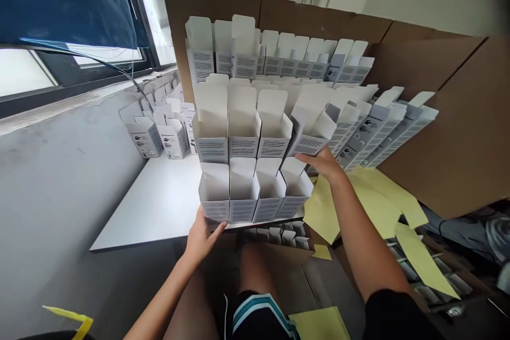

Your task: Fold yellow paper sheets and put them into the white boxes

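Observation:
Rows of open white carton boxes with grey printed panels and raised flaps stand packed together. The front row (pixel 243 196) sits at the table's edge, with a second row (pixel 243 127) behind it. A further row (pixel 279 53) stands at the back. My left hand (pixel 201 239) presses its spread fingers against the lower left corner of the front row. My right hand (pixel 321 163) lies against a tilted box (pixel 308 127) at the right end of the second row. Several flat-lying boxes (pixel 382 130) fan out to the right of it.
A white table (pixel 151 207) runs along a grey wall, with more boxes (pixel 145 135) by the window. Brown cardboard sheets (pixel 450 117) stand behind. Yellow sheets (pixel 378 202) lie on the right. A cardboard carton (pixel 279 239) of boxes sits below, near my knees.

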A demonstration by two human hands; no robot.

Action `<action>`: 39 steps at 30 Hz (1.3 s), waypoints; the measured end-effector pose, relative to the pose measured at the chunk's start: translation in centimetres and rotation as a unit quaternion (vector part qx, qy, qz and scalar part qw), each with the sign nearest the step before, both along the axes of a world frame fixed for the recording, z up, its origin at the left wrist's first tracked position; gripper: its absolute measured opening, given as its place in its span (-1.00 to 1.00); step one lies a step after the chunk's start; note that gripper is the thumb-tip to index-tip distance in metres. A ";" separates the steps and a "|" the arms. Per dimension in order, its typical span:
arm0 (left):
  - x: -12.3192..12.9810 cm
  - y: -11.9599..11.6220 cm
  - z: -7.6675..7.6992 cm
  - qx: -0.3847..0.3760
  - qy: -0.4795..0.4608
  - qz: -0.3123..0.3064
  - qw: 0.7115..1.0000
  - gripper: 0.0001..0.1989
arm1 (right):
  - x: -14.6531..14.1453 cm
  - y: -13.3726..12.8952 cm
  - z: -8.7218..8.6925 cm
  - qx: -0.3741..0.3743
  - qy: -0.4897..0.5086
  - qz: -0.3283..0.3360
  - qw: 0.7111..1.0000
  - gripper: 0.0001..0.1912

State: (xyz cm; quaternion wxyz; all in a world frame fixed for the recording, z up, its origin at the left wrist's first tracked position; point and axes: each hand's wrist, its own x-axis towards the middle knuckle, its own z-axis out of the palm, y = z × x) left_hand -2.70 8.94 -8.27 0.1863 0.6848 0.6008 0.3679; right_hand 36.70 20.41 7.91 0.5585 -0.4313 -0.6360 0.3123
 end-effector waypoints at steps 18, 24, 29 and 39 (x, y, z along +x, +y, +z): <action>0.3 -0.3 0.2 -0.012 -0.030 0.000 0.999 -0.18 | 0.3 -4.3 -4.8 0.116 0.015 -0.103 0.988 -0.13; 0.7 -0.4 0.3 -0.007 -0.043 0.011 0.999 -0.13 | -1.7 -11.3 -14.7 -0.028 0.075 -0.080 0.994 -0.14; 0.5 -0.7 0.9 -0.009 -0.097 -0.032 0.995 -0.05 | -5.5 -12.7 -18.7 -0.112 0.054 -0.068 0.990 -0.14; -6.7 6.2 5.3 0.049 -0.126 0.060 0.989 -0.33 | -8.0 -11.6 -20.2 -0.080 0.092 -0.139 0.983 0.01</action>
